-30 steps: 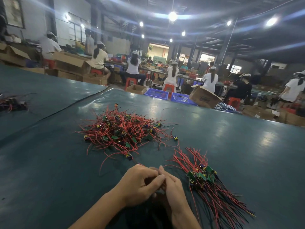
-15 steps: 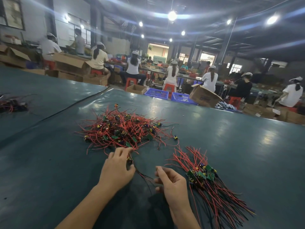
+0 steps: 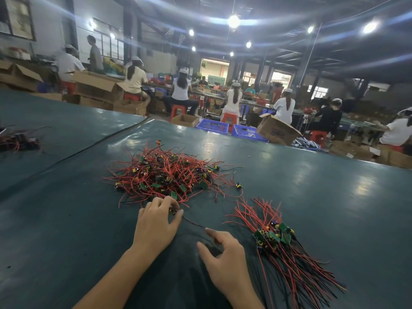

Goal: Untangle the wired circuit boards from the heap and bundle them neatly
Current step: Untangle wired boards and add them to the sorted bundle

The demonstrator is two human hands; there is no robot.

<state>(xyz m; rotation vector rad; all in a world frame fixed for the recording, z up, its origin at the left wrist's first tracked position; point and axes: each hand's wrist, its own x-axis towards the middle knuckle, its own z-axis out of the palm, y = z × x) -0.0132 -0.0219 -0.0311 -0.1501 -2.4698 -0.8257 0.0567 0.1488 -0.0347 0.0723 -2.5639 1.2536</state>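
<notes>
The left hand (image 3: 156,224), just below the middle of the frame, has its fingertips and thumb pressed together on a small wired board (image 3: 173,211) at the near edge of the heap (image 3: 169,175). Most of the board is hidden by the fingers; only a bit of yellow and black shows. A thin dark wire (image 3: 194,222) trails from this pinch down and to the right across the table (image 3: 66,230), ending close to the index fingertip of the right hand (image 3: 223,259). Whether that fingertip touches the wire cannot be told. The right hand sits lower centre with its fingers spread and loosely bent, holding nothing.

The heap is a loose tangle of red wires with small green boards and yellow parts in the centre of the frame, directly above the left hand. To the lower right, well apart from the heap, lies the sorted bundle (image 3: 278,241): its boards are gathered together near the right hand, and its red and black wires fan out toward the lower right corner.

At the left edge lies another small tangle (image 3: 17,139). Beyond the far edge of the table stand two blue crates (image 3: 211,126) and an open cardboard box (image 3: 276,130), and workers in caps sit on red stools (image 3: 229,118) at long benches.
</notes>
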